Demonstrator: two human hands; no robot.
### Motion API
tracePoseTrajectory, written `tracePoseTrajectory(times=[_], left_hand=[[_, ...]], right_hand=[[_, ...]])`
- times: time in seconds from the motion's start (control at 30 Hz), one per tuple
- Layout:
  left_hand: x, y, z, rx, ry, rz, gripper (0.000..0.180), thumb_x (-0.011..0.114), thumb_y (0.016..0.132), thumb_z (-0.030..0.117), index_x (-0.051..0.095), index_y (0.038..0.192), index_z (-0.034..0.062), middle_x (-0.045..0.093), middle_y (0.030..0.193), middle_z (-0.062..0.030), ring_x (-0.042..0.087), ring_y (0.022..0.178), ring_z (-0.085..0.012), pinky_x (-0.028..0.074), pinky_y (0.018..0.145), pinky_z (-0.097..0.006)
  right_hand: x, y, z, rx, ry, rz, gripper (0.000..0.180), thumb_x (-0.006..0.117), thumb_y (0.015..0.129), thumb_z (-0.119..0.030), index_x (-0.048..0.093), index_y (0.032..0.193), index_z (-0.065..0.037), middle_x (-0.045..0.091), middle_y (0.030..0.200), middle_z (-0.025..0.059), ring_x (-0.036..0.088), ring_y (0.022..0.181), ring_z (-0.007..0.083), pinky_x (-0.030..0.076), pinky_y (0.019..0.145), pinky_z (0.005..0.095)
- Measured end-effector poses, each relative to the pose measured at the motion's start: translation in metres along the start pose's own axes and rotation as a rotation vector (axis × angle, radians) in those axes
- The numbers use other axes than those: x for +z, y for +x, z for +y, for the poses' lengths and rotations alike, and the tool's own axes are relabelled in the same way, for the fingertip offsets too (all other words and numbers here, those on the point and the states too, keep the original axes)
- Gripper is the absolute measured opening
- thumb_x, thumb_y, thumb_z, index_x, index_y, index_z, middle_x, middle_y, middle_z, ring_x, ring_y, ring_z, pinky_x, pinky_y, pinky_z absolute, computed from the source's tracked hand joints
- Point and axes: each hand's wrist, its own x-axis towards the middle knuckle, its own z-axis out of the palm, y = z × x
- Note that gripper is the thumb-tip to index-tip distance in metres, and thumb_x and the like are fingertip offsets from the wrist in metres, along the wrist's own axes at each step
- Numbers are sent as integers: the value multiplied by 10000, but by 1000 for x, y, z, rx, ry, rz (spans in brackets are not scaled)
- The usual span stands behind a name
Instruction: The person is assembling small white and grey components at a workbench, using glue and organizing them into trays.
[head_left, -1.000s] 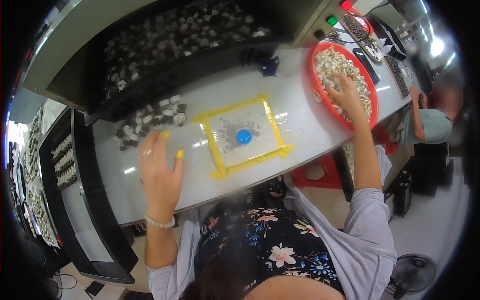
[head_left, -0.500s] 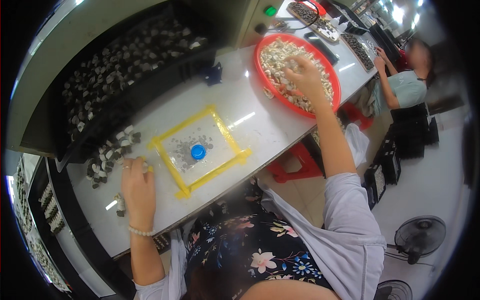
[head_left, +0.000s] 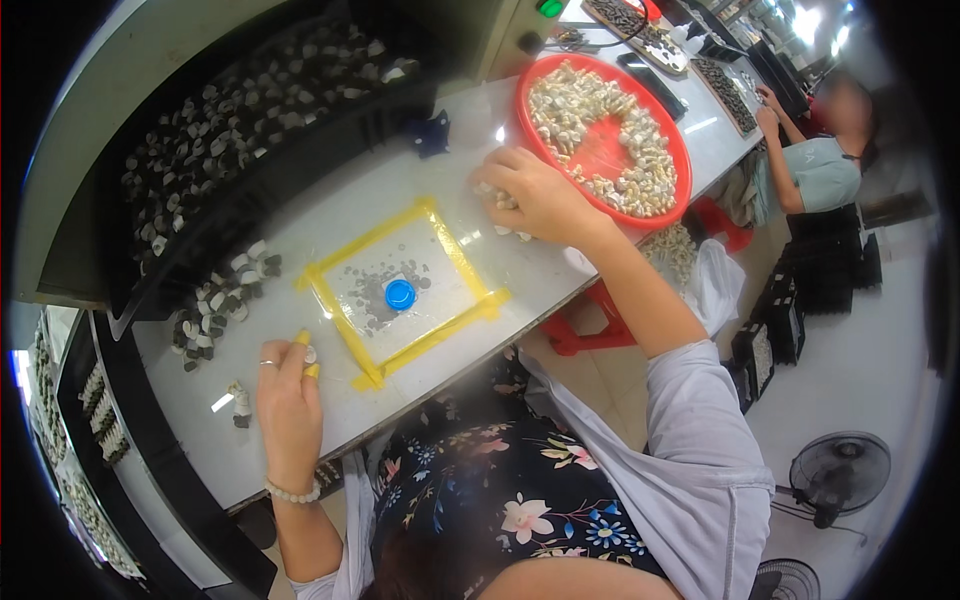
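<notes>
My left hand (head_left: pixel 290 405), with yellow covers on its fingertips, pinches a small whitish piece (head_left: pixel 309 354) above the table. Beside it lies a loose pile of two-tone white and dark grey pieces (head_left: pixel 213 305), with a stray one (head_left: pixel 240 402) nearer me. My right hand (head_left: pixel 548 200) curls over a cluster of small cream pieces (head_left: pixel 503 196) at the table, just left of a red basin (head_left: pixel 683 165). Similar pieces ring the basin, its red bottom showing in the middle. Between my hands, a blue cap (head_left: pixel 400 295) stands inside a yellow tape frame (head_left: pixel 457 265) with grey wet-looking spots.
A black bin (head_left: pixel 330 165) full of two-tone pieces sits under a machine housing at the far left. A dark blue object (head_left: pixel 430 135) lies behind the tape frame. At the right, a co-worker (head_left: pixel 820 175) handles pieces by a tray. A red stool (head_left: pixel 585 325) stands below the edge.
My right hand has left the basin and come left to the table with cream pieces. My left hand has drawn away from the two-tone pile toward me, and a pinched piece now shows.
</notes>
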Motion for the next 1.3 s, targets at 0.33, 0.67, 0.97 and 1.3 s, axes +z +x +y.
tracePoseTrajectory(times=[0.33, 0.67, 0.97, 1.3], left_hand=[[8, 1, 3, -69, -10, 69, 223, 626, 768, 20, 572, 979, -29, 542, 982, -148, 532, 902, -303, 442, 757, -358], [35, -7, 16, -244, -1101, 98, 280, 615, 802, -55, 578, 1079, -44, 609, 914, -88, 583, 725, -133, 487, 627, -246], [48, -10, 28, -394, -1480, -7, 456, 557, 849, -35, 454, 1293, -39, 567, 950, -89, 552, 768, -136, 481, 724, -284], [56, -14, 24, -367, -1514, 18, 366, 587, 849, -30, 499, 1204, -53, 603, 988, -138, 623, 793, -195, 510, 741, -310]], right_hand=[[-12, -20, -10, -41, 76, 218, 287, 673, 767, -155, 633, 1039, -71, 587, 1043, 115, 551, 938, 307, 473, 802, 361], [-15, -31, -26, -241, -163, 44, 197, 646, 678, 8, 656, 868, -43, 624, 961, 54, 557, 875, 232, 461, 786, 334], [3, -26, -39, -302, -122, 105, 243, 703, 619, -54, 652, 856, -55, 639, 900, 34, 571, 798, 210, 468, 703, 328], [20, -32, -59, -401, -81, 88, 225, 717, 670, -78, 653, 882, -37, 658, 926, 44, 582, 763, 194, 462, 658, 308]])
